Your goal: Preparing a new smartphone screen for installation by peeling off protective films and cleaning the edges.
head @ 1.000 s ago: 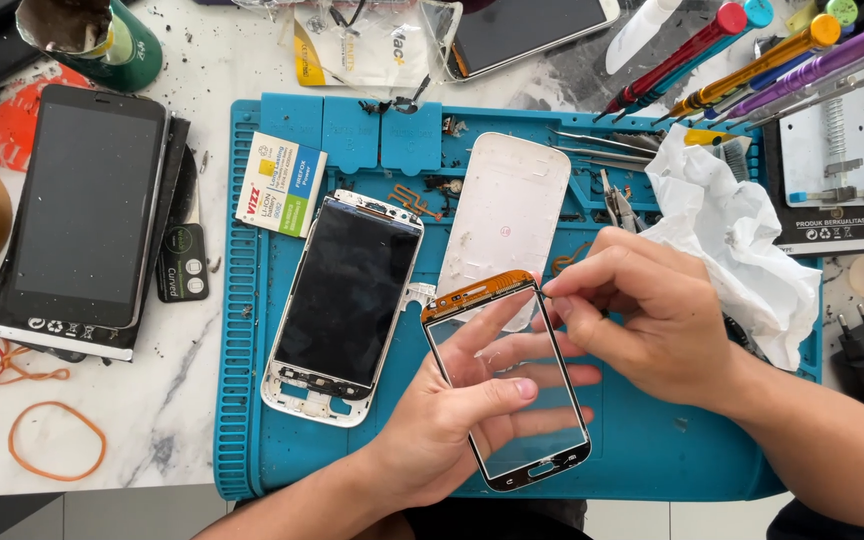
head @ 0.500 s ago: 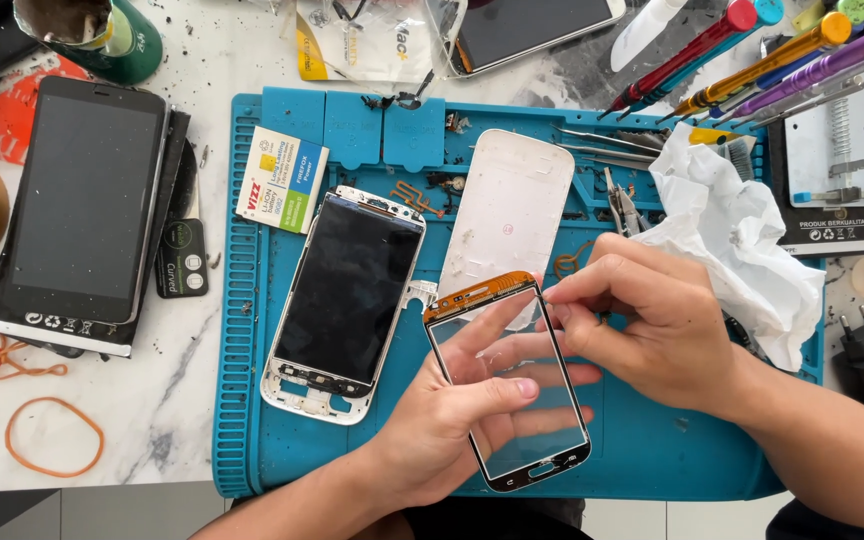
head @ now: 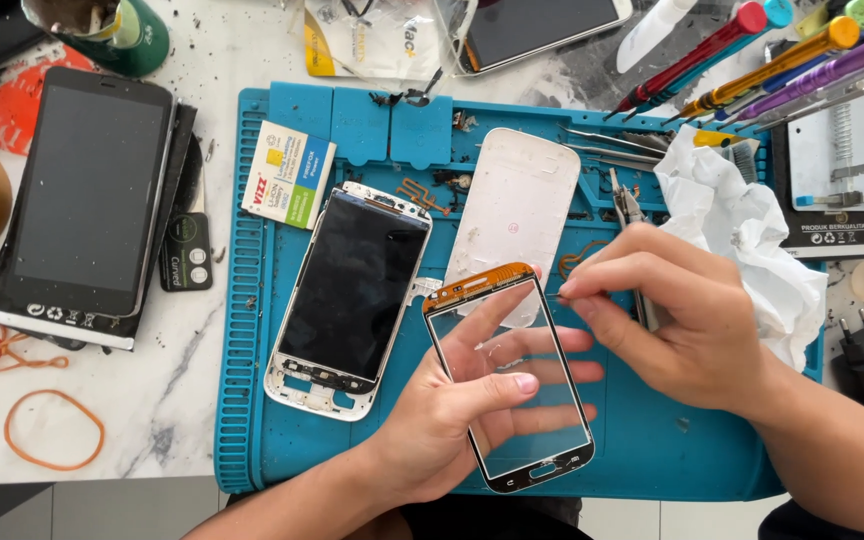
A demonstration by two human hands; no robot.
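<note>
Clear glass fills the front panel (head: 512, 385) that your left hand (head: 452, 415) holds up from underneath, thumb pressed across its face and fingers showing through it; the panel has a black lower border, an orange strip along its top edge, and hovers tilted over the near right part of the blue work mat (head: 652, 450). Your right hand (head: 672, 320) is pinched closed at the panel's upper right corner, thumb and forefinger tips together on something too small to tell, with a slim metal tool (head: 642, 300) passing under the fingers. Just left of the panel, a phone body (head: 352, 295) with a dark screen and silver frame lies on the mat. Beyond your hands, a white protective sheet (head: 512, 215) rests on the mat, and a crumpled white tissue (head: 742, 235) sits at the mat's right edge. Left of the mat, on the marble tabletop (head: 162, 400), lie orange rubber bands (head: 52, 430) and a larger black device (head: 87, 205). Farthest off, coloured screwdrivers (head: 752, 60) fan out at the top right.
</note>
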